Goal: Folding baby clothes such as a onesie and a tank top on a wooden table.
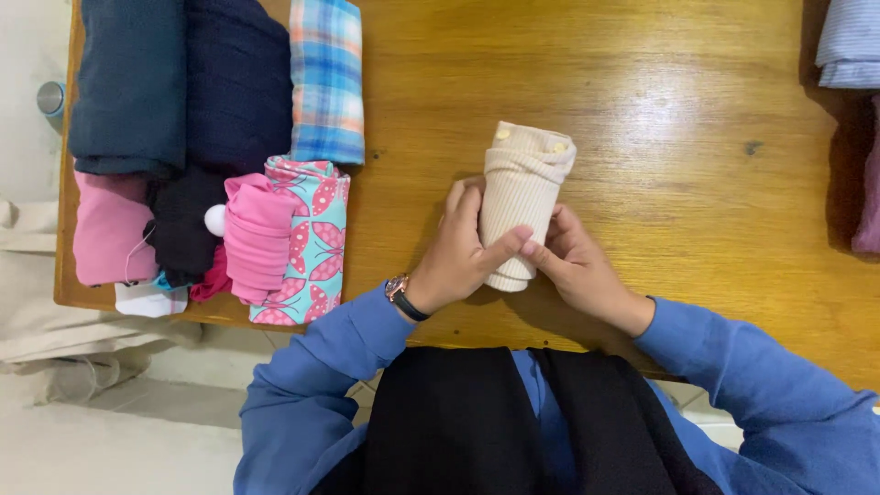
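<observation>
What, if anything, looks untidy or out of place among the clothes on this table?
The small pink, black and white pieces at the table's left edge sit bunched, unlike the flat folded stacks above. The cream ribbed roll held by the left hand and right hand looks neat.

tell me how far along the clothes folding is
Done, by the look of it: a group of folded and rolled garments sits at the table's left end, among them a plaid piece and a butterfly-print roll. In hand: the left hand and right hand grip a beige ribbed garment rolled into a tight bundle. Possibly left: more clothes at the right edge, mostly cut off.
</observation>
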